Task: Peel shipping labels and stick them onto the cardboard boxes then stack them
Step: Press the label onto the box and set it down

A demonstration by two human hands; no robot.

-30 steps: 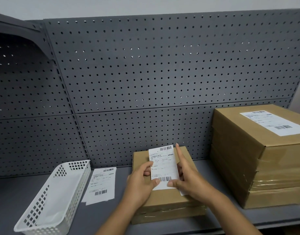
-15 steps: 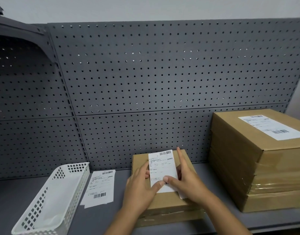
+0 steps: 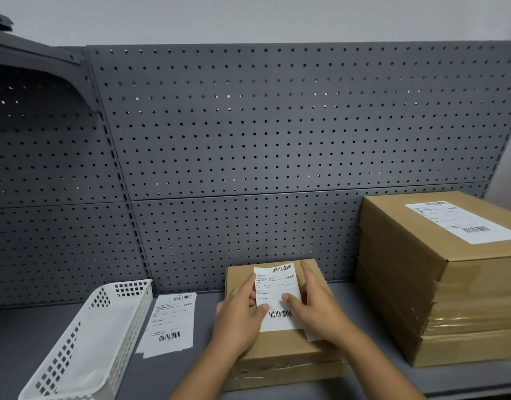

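A small flat cardboard box (image 3: 280, 346) lies on the grey shelf in front of me. A white shipping label (image 3: 277, 295) with barcodes lies on its top. My left hand (image 3: 240, 319) holds the label's left edge with thumb and fingers. My right hand (image 3: 317, 310) presses its right side, thumb on the paper, index finger stretched along the edge. A strip of white backing paper (image 3: 313, 336) shows under my right hand. To the right stands a stack of larger cardboard boxes (image 3: 439, 284), the top one bearing a stuck label (image 3: 462, 222).
Loose label sheets (image 3: 169, 323) lie on the shelf (image 3: 15, 336) left of the small box. A white perforated plastic basket (image 3: 87, 339) stands at the far left. A grey pegboard wall (image 3: 277, 140) closes the back.
The label has come down from being held tilted above the box to lying on the box top. Both hands lowered with it; my right thumb now rests on the paper.
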